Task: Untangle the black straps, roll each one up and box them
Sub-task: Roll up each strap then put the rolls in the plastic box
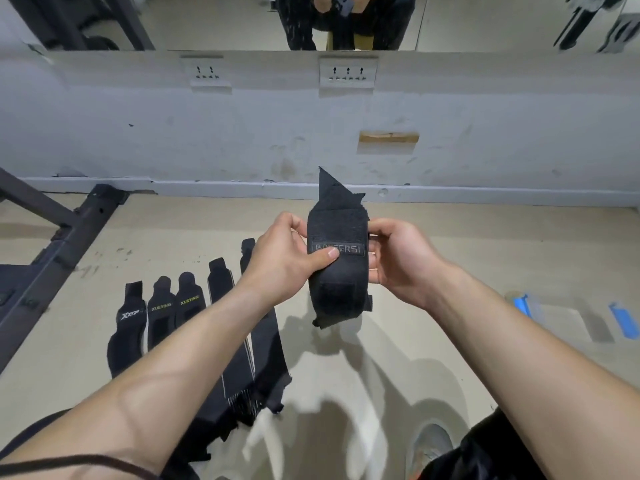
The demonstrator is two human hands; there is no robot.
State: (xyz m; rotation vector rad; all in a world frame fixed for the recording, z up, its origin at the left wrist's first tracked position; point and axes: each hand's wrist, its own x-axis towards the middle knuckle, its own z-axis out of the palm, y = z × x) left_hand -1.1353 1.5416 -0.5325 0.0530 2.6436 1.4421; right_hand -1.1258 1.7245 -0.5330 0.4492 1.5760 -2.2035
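While a row of black straps (159, 323) lies flat, side by side, on the floor (173, 220) just past the person's left forearm, one more strap (337, 282) is held up in the air between both hands, beyond that row. The left hand (284, 258) grips its left edge, thumb pressed across the sewn label (349, 249). The right hand (398, 261) curls round the right edge, fingers tucked behind.

The held strap looks like light, soft, stretchy cloth folded over itself, with loose ends poking out above and below. It would likely flop and unroll unless kept taut. The edges beside the stiffer label patch seem the surest hold. Farther off stands a scuffed wall (207, 133) with sockets (348, 74).
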